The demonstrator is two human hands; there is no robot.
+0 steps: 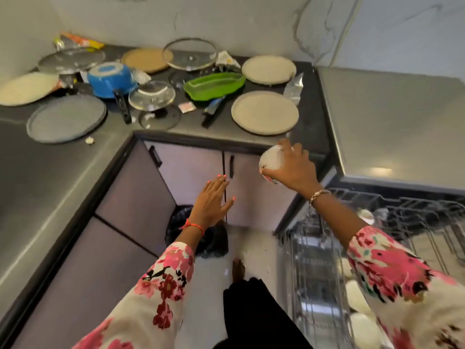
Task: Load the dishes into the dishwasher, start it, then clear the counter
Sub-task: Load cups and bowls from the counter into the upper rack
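My right hand point(293, 166) grips a small clear glass bowl point(271, 158) in the air just off the counter's front edge, below a beige plate point(264, 112). My left hand point(214, 200) hangs open with straight fingers in front of the lower cabinet doors, holding nothing. The open dishwasher's racks point(392, 215) sit at lower right, with white plates point(357, 295) standing in the lower rack. The counter carries more beige plates point(268, 69), a grey plate point(66, 118), glass lids point(190, 54), a blue pot point(112, 79) and a green tray point(214, 85).
A black bin point(198, 233) with a bag stands on the floor at the cabinet corner, below my left hand. Wrappers and a black-handled utensil point(212, 113) lie among the dishes. A steel worktop point(392, 122) spans the right above the dishwasher. My bare foot point(237, 269) is on the floor.
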